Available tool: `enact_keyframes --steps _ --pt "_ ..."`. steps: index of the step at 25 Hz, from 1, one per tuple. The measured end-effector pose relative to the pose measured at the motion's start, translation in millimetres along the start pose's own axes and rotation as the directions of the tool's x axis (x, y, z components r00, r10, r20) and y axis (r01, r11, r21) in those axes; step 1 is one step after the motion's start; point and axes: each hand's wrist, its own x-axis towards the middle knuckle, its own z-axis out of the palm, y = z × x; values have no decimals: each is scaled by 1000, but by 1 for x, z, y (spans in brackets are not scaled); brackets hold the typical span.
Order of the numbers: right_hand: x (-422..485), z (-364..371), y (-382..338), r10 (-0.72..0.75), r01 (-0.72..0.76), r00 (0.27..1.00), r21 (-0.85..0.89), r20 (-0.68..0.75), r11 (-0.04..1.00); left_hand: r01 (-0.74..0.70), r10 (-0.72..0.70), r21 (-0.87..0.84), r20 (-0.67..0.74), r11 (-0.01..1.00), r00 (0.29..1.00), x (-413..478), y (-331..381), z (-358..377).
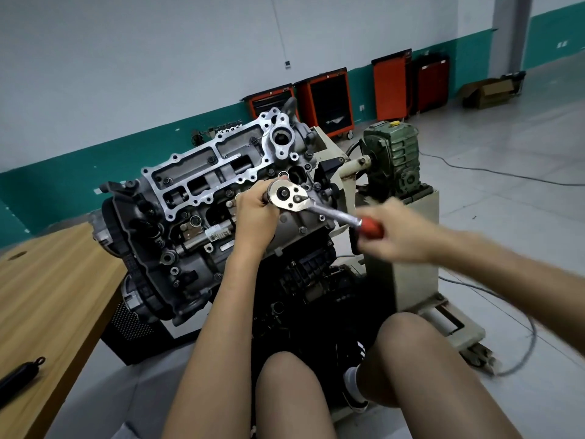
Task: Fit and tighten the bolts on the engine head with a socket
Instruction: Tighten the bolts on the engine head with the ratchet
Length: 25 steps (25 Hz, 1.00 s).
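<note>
Orange carts (329,103) line the far wall at twelve o'clock; the engine (190,198) sits mid-room on its stand. Left hand (256,213) curls around the ratchet (289,196) head from nine o'clock, right hand (392,231) wraps the red handle at four. Steel, stiff, probably slick with oil; best held at the red grip.

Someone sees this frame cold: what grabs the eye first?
The bare engine fills the centre, with a chrome ratchet wrench over its top face. The left hand grips the wrench at its head, while the motion-blurred right hand holds the red handle. Orange tool cabinets stand at the back, right of centre.
</note>
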Motion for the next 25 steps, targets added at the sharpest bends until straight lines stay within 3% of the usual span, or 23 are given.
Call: enact_keyframes --steps 2,4,7,10,12,13,15,17,19,21,23,25 --pt "18 -30 6 -73 70 997 -186 -8 980 1 -2 10 4 1000 1000 -1 -1 0" --pt "12 -18 5 -41 33 998 -149 -51 988 -18 18 0 -19 1000 1000 -4 -3 2" --pt "-24 59 -23 78 -24 977 262 -198 965 -26 27 6 -74 1000 997 -7 -3 5" --pt "-28 132 -78 304 -66 927 701 -221 710 -78 80 24 -81 997 994 -9 1 6" --pt "-22 151 -97 349 -66 914 774 -206 630 -87 88 24 -55 996 995 -9 2 4" --pt "-23 144 -92 340 -83 920 752 -195 654 -73 73 14 -33 997 997 -8 1 3" --pt "-28 107 -60 233 -86 956 590 -177 803 -53 53 7 -6 999 999 -5 -1 0" --pt "-21 50 -24 45 -26 996 257 -71 966 -46 46 2 12 999 999 -2 -3 -1" --pt "1 -9 -3 -62 63 998 -35 17 997 -38 38 15 10 999 999 -1 -4 0" --pt "21 -41 2 -161 155 987 -228 -10 961 -27 27 30 -9 999 1000 -1 -6 1" --pt "18 -32 5 -112 102 993 -207 -38 973 -28 28 15 -20 999 999 -2 -8 2" --pt "-6 13 -2 9 -4 994 55 -107 998 -33 33 -13 -36 999 999 -3 -8 3"
